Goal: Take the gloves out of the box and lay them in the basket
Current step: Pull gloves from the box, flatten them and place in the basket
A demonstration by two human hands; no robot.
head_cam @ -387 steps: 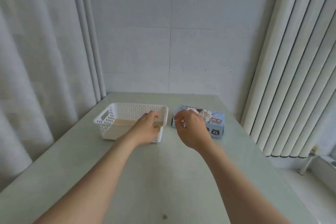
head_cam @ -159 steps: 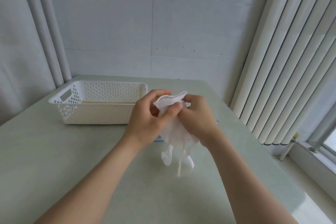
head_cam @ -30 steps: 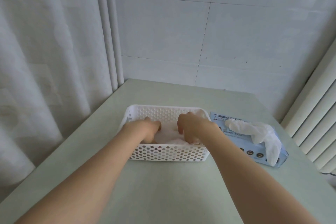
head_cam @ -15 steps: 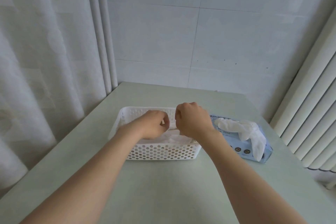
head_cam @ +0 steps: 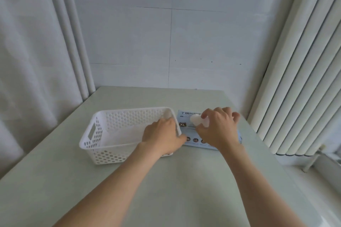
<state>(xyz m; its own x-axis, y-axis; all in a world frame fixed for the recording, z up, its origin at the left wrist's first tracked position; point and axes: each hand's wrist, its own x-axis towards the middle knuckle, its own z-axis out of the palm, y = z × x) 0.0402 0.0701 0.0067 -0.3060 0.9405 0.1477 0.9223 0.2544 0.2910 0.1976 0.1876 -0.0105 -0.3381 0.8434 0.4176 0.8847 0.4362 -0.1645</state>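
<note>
The white perforated basket point(head_cam: 100, 135) stands left of centre on the table, with a pale white glove point(head_cam: 121, 133) lying flat on its floor. Right beside it lies the light-blue glove box point(head_cam: 185, 116), marked XL. My right hand point(head_cam: 219, 131) hovers over the box, thumb and fingers pinching a white glove point(head_cam: 196, 120) that sticks out of its top. My left hand point(head_cam: 162, 139) grips the basket's right wall, fingers inside and thumb outside near the box.
The pale green table point(head_cam: 175, 190) ends at a tiled wall behind. A curtain point(head_cam: 33, 61) hangs on the left, and vertical white blinds point(head_cam: 302, 79) on the right close to the box.
Both hands have come out of the basket. My right hand has moved right onto the box and pinched a glove. My left hand has shifted to the basket's right wall.
</note>
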